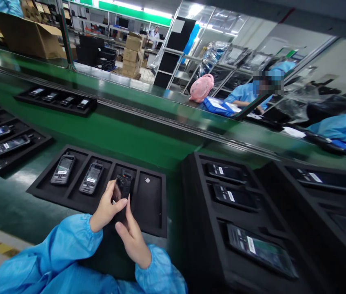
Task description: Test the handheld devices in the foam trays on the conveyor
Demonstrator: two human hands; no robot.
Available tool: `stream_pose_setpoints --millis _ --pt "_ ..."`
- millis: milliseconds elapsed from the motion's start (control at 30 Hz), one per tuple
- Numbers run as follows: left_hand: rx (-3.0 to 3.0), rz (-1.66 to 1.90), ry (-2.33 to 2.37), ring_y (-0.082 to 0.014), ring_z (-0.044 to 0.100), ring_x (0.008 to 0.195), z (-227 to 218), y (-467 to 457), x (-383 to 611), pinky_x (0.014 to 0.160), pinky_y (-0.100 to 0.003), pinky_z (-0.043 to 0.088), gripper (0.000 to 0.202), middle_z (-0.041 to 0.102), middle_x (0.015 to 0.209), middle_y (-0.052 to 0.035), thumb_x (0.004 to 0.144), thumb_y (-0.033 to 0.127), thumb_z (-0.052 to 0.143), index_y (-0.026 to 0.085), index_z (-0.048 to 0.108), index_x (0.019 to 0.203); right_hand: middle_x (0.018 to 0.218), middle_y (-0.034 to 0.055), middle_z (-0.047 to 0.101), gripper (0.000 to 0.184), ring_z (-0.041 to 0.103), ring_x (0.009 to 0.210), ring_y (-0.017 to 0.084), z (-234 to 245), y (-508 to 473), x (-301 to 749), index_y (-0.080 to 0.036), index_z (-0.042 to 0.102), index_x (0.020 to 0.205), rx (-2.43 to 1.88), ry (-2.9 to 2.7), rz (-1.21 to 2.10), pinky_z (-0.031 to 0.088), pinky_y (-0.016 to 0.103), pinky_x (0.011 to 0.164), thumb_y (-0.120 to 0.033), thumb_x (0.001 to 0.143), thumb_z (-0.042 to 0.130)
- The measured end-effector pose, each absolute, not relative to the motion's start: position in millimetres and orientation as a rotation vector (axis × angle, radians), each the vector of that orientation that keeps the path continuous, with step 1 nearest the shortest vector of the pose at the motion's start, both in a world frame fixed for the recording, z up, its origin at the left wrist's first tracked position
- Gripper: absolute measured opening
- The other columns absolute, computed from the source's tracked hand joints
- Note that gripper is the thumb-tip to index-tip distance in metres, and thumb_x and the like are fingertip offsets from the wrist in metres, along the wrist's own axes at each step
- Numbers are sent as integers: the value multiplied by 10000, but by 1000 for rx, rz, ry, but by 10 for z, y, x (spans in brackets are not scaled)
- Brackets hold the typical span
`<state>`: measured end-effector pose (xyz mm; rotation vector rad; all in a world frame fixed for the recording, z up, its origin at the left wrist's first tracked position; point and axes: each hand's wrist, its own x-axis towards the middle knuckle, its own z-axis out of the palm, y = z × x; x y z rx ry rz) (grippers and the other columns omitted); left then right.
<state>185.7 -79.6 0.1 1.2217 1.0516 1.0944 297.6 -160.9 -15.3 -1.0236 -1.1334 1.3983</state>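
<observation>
Left hand (107, 209), lower centre of frame, pinches a dark handheld device (122, 187) by its lower left side, thumb across the bottom end. Right hand (135, 241) just right of it, thumb spread away from fingers, fingertips at the device's lower right edge. Device is tilted, over the third compartment from left of a black foam tray (150, 208), centre of frame; can't tell if it touches the tray. First two compartments: one grey labelled handheld (63, 169) and another labelled handheld (91, 178), both screen up. Small pale patch (147, 180) in the rightmost compartment. Tray sits on green worktop (130, 134). Left edge of frame: larger tray (43, 141) with more handhelds, screens partly lit. Upper left: narrow tray (55, 108), four small devices. Lower right: deep black tray stack (197, 212), three handhelds visible on top; another tray (283, 196) beside it, far right. Beyond the rail: cardboard box (32, 41) upper left, pink plastic item (202, 87) upper right, co-workers in blue near right edge.
</observation>
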Motion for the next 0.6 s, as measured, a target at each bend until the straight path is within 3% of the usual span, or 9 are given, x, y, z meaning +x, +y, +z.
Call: stream_pose_setpoints --millis 133,267,367,600 --pt "1365 1109 1047 -285 517 1147 -45 -787 1842 1011 -404 415 741 521 1253 -106 697 520 732 175 514 1316 1549 -26 385 681 321 1453 212 -101 -1593 2976 -367 355 1461 -948 -941 1455 213 474 1231 -470 858 652" --pt "1182 924 882 -261 574 1075 -40 -765 1837 1016 -414 427 908 592 1188 -99 742 498 726 179 322 1490 1507 14 450 759 381 1421 261 -68 -1551 3028 -299 442 1426 -945 -804 1442 274 493 1210 -406 754 778" --pt "1087 892 790 -243 567 1110 -37 -749 1831 1033 -379 412 997 574 1255 -100 768 462 721 210 155 1550 1497 5 463 743 386 1418 263 -76 -1533 3061 -300 485 1399 -964 -784 1435 291 473 1209 -375 731 801" --pt "1115 757 680 -245 570 1090 -23 -744 1755 924 -352 487 1046 521 1295 -126 791 449 716 268 28 1558 1557 -17 369 738 358 1435 235 -147 -1530 3077 -360 409 1435 -950 -828 1430 322 453 1194 -344 785 758"
